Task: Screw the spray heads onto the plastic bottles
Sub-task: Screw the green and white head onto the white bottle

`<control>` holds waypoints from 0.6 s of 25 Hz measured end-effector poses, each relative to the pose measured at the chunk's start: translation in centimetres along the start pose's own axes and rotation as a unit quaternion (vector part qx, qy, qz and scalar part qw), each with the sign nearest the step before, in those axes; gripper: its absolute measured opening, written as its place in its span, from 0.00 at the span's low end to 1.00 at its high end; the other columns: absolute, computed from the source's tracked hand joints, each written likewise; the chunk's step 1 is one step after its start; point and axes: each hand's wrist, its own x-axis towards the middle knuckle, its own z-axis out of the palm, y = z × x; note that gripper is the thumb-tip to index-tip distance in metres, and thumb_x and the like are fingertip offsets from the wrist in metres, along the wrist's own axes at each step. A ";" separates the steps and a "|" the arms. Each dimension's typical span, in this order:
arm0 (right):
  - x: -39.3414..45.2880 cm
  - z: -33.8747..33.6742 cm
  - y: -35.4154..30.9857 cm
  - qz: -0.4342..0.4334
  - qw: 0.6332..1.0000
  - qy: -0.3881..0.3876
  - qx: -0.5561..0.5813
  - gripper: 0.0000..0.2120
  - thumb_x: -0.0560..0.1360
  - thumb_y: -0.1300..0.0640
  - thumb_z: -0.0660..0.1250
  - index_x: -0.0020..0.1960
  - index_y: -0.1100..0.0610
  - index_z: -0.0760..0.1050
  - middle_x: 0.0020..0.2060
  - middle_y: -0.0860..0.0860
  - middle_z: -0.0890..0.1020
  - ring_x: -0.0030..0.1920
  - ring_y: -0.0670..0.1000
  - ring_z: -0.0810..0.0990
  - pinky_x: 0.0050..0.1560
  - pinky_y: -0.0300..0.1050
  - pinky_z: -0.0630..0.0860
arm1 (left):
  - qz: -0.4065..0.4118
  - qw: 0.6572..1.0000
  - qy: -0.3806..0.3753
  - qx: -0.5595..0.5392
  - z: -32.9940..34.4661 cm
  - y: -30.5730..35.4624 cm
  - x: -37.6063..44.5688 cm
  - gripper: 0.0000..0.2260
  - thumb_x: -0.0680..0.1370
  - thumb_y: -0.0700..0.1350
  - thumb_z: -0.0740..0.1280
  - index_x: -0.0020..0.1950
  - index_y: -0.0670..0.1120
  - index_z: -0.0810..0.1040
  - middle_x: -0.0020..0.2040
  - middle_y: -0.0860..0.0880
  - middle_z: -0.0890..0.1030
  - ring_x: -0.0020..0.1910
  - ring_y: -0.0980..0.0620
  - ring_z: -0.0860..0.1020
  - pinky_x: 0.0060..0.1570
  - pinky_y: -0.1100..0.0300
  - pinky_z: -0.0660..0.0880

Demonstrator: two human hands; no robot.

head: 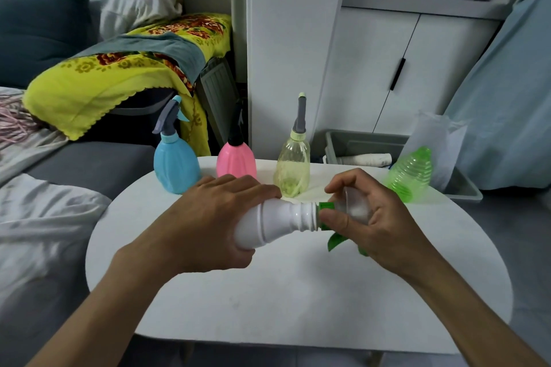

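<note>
My left hand (208, 217) grips a white plastic bottle (274, 223), held on its side above the white table (268, 307) with its threaded neck pointing right. My right hand (375, 217) is closed around a green and white spray head (326, 211) whose green collar meets the bottle's neck. A green trigger part pokes out below my right palm. At the back of the table stand a blue bottle (176, 164), a pink bottle (236, 158) and a clear yellowish bottle (293, 164), each with a spray head on top. A green bottle (413, 176) with no head lies tilted at the right.
A grey bin (360, 143) with a white tube in it sits behind the table on the right. A sofa with grey cushions and a yellow flowered blanket (104, 80) is at the left. White cabinets stand behind.
</note>
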 end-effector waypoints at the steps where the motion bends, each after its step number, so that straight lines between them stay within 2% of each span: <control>1: -0.1 0.1 0.1 0.005 1.000 -0.001 0.000 0.16 0.68 0.46 0.75 0.51 0.48 0.75 0.40 0.47 0.79 0.38 0.43 0.77 0.37 0.38 0.77 | 0.000 1.000 0.000 0.002 0.1 0.0 0.0 0.33 0.61 0.54 0.76 0.66 0.57 0.74 0.56 0.57 0.81 0.51 0.51 0.78 0.49 0.50 0.77; 5: 0.0 0.0 0.2 -0.006 0.999 -0.030 0.023 0.22 0.66 0.54 0.79 0.56 0.49 0.74 0.46 0.47 0.80 0.45 0.47 0.80 0.41 0.44 0.81 | -0.005 1.000 0.004 0.003 0.0 0.0 0.1 0.33 0.61 0.54 0.76 0.66 0.57 0.73 0.56 0.57 0.80 0.52 0.51 0.78 0.49 0.51 0.76; 9: 0.1 -0.3 0.0 0.011 1.000 0.007 -0.013 0.17 0.67 0.44 0.75 0.52 0.44 0.74 0.39 0.44 0.80 0.37 0.44 0.79 0.36 0.38 0.77 | 0.002 1.000 0.006 0.004 0.2 0.3 0.2 0.32 0.61 0.53 0.75 0.65 0.57 0.74 0.55 0.57 0.80 0.50 0.51 0.78 0.47 0.48 0.76; 13: -0.1 -0.1 0.1 0.002 0.999 -0.038 0.018 0.24 0.66 0.54 0.79 0.57 0.49 0.73 0.46 0.48 0.80 0.42 0.48 0.81 0.40 0.49 0.82 | -0.001 1.000 0.013 0.014 0.1 0.2 0.2 0.32 0.61 0.51 0.76 0.65 0.56 0.75 0.54 0.56 0.81 0.49 0.50 0.79 0.46 0.49 0.76; 15: -0.1 -0.3 0.1 0.003 0.999 -0.030 0.015 0.23 0.66 0.52 0.78 0.57 0.48 0.73 0.43 0.50 0.80 0.39 0.48 0.80 0.37 0.46 0.81 | 0.001 1.000 0.014 0.012 0.1 0.2 0.2 0.32 0.61 0.52 0.76 0.65 0.56 0.75 0.54 0.56 0.81 0.49 0.50 0.79 0.46 0.49 0.76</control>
